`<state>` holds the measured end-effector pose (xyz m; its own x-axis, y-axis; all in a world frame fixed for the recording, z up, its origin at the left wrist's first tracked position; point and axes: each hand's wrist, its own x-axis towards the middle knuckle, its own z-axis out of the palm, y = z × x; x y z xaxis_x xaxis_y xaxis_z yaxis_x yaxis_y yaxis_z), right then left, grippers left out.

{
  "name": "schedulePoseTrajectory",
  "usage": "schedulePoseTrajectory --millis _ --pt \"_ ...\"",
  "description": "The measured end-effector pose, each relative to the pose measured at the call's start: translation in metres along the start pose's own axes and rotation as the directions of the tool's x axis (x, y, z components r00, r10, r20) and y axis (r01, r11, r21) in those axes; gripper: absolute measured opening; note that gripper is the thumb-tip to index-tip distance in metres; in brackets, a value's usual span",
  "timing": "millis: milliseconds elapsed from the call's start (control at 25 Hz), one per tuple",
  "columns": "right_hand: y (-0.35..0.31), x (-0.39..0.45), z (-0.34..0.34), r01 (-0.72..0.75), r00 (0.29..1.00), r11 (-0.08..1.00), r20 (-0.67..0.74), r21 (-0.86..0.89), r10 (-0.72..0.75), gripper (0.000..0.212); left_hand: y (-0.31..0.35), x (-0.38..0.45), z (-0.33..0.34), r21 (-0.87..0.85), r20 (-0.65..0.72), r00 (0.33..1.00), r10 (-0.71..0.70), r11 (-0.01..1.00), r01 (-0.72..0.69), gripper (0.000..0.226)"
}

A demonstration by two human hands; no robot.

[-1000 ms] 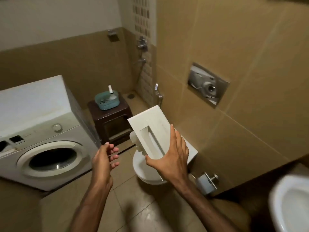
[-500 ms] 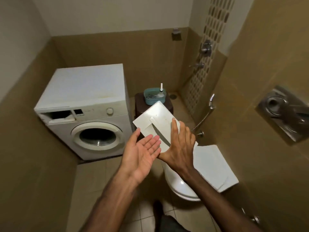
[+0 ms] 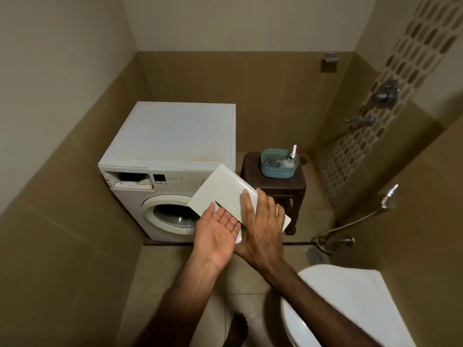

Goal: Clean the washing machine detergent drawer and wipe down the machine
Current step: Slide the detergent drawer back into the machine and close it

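The white detergent drawer is out of the machine and held up in front of it, front panel facing me. My right hand grips its lower right part, fingers spread over the panel. My left hand lies palm up, fingers apart, touching the drawer's lower left edge. The white front-loading washing machine stands against the back wall. Its drawer slot at the top left gapes open. The round door is partly hidden by the drawer.
A dark brown stool stands right of the machine, carrying a teal basket with a cloth and a bottle. A white toilet sits at the lower right. A hand sprayer and a floor drain are by the right wall.
My view has swung left to face the washing machine squarely. The drawer moved with my right hand toward the machine, and my left hand came up under its lower edge.
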<state>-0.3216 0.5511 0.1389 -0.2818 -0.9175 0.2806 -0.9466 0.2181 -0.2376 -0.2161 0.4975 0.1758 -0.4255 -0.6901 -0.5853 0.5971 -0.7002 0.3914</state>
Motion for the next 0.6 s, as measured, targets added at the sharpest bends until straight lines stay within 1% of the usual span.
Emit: schedulePoseTrajectory --millis 80,200,240,320,360,400,440,480,520,560,600 --pt "-0.01 0.03 0.019 0.063 0.998 0.998 0.003 -0.017 -0.063 0.097 0.021 0.021 -0.005 0.005 -0.046 0.997 0.061 0.998 -0.061 0.05" --pt "-0.031 0.064 0.047 0.17 0.985 0.984 0.045 -0.048 -0.168 0.099 0.054 0.042 -0.009 0.051 -0.118 0.983 0.138 0.99 -0.132 0.046" --pt "-0.039 0.073 0.056 0.204 0.978 0.978 0.054 -0.052 -0.201 0.098 0.065 0.045 -0.012 0.078 -0.15 0.978 0.148 0.987 -0.138 0.045" --pt "-0.061 0.088 0.075 0.28 0.959 0.959 0.062 -0.049 -0.277 0.095 0.088 0.05 -0.025 0.136 -0.264 0.951 0.159 0.983 -0.126 0.048" --pt "-0.073 0.093 0.084 0.315 0.948 0.948 0.064 -0.044 -0.312 0.094 0.1 0.055 -0.035 0.151 -0.297 0.94 0.172 0.98 -0.131 0.049" --pt "-0.086 0.099 0.094 0.349 0.935 0.937 0.074 -0.035 -0.346 0.096 0.11 0.061 -0.049 0.114 -0.29 0.943 0.166 0.984 -0.138 0.049" --pt "-0.098 0.105 0.102 0.384 0.921 0.923 0.086 -0.023 -0.38 0.1 0.122 0.061 -0.059 0.133 -0.315 0.928 0.201 0.977 -0.166 0.049" --pt "-0.114 0.111 0.111 0.423 0.901 0.906 0.098 0.004 -0.422 0.106 0.136 0.063 -0.074 0.114 -0.343 0.912 0.226 0.973 -0.199 0.047" --pt "-0.128 0.115 0.118 0.456 0.883 0.889 0.105 0.049 -0.458 0.111 0.149 0.063 -0.085 0.067 -0.364 0.905 0.221 0.975 -0.211 0.041" --pt "-0.14 0.118 0.122 0.48 0.865 0.871 0.107 0.106 -0.489 0.114 0.16 0.063 -0.097 0.067 -0.397 0.888 0.23 0.973 -0.221 0.033" --pt "-0.154 0.123 0.126 0.504 0.845 0.848 0.109 0.162 -0.523 0.116 0.175 0.063 -0.11 0.078 -0.423 0.872 0.246 0.969 -0.235 0.029"
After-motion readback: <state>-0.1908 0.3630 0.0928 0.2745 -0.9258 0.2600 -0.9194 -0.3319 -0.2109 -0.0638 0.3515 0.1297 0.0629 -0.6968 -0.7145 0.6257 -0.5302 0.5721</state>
